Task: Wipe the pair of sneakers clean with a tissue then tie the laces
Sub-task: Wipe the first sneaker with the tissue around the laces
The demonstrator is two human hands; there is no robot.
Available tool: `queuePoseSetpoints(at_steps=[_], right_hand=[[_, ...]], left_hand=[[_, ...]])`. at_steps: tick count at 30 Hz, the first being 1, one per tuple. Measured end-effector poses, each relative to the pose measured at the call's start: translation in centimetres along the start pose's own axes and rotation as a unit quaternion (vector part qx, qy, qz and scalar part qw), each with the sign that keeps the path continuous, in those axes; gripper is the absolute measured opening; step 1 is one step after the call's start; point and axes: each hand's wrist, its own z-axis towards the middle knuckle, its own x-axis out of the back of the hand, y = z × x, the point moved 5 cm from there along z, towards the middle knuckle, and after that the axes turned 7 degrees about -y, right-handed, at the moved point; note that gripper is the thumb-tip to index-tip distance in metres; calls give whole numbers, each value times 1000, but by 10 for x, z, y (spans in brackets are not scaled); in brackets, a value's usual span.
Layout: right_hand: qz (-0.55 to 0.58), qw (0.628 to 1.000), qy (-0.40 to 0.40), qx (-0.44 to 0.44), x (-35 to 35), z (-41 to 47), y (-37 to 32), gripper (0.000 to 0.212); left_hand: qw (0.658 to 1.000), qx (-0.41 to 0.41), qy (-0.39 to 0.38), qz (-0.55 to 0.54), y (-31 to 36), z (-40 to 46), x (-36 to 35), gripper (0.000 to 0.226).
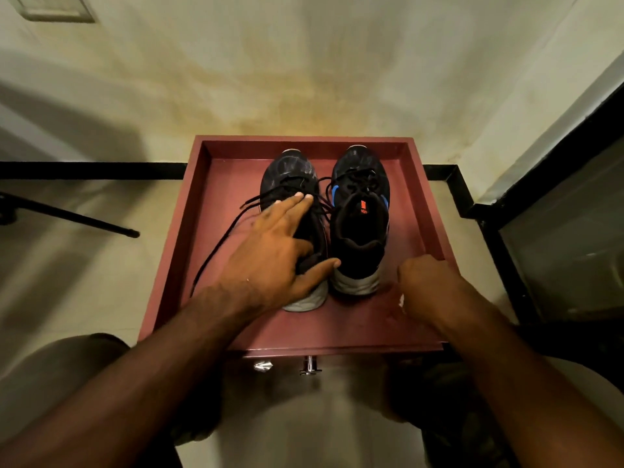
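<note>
Two black sneakers stand side by side, toes pointing away from me, in a reddish-brown tray [429,197]. The left sneaker [287,170] has dusty marks on its toe, and its untied black lace [216,251] trails out over the tray's left side. The right sneaker [359,224] shows blue trim and an orange tongue label; its laces lie loose. My left hand [273,258] rests over the left sneaker's opening, fingers straight, thumb reaching toward the right sneaker's heel. My right hand [425,282] is curled into a fist on the tray floor beside the right sneaker; a small white scrap [401,300] shows at it.
The tray sits on a stand with a metal knob [309,364] at its front. A black rod [67,214] lies on the pale floor at left. A dark-framed glass panel [557,231] stands at right. My knees show at the bottom corners.
</note>
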Motion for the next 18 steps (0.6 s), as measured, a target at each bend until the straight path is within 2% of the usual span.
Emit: queuePoseSetpoints(at_steps=[1, 3, 4, 6, 7, 8, 9, 10, 13, 18], right_hand=[[23, 999, 34, 0, 2, 3, 3, 30], [108, 981, 163, 6, 14, 2, 12, 16], [159, 955, 251, 11, 24, -2, 19, 13], [267, 872, 405, 64, 45, -13, 30, 11], [320, 833, 435, 116, 53, -17, 31, 10], [365, 806, 431, 177, 59, -20, 27, 9], [389, 797, 402, 229, 61, -19, 20, 6], [384, 804, 370, 262, 60, -16, 12, 3], [292, 851, 345, 269, 51, -10, -6, 17], [321, 840, 314, 305, 50, -13, -1, 10]], left_hand=[[1000, -14, 3, 10, 3, 1, -1, 55], [999, -29, 13, 34, 5, 1, 1, 53], [998, -30, 20, 43, 5, 1, 4, 52], [997, -24, 34, 57, -2, -2, 9, 49], [997, -15, 36, 65, -5, -4, 11, 49], [997, -5, 36, 75, -9, -7, 12, 50], [996, 2, 34, 83, -12, -9, 12, 51], [996, 5, 30, 87, -13, -10, 12, 53], [996, 2, 28, 87, -13, -10, 10, 54], [996, -4, 38, 84, -8, -6, 9, 56]])
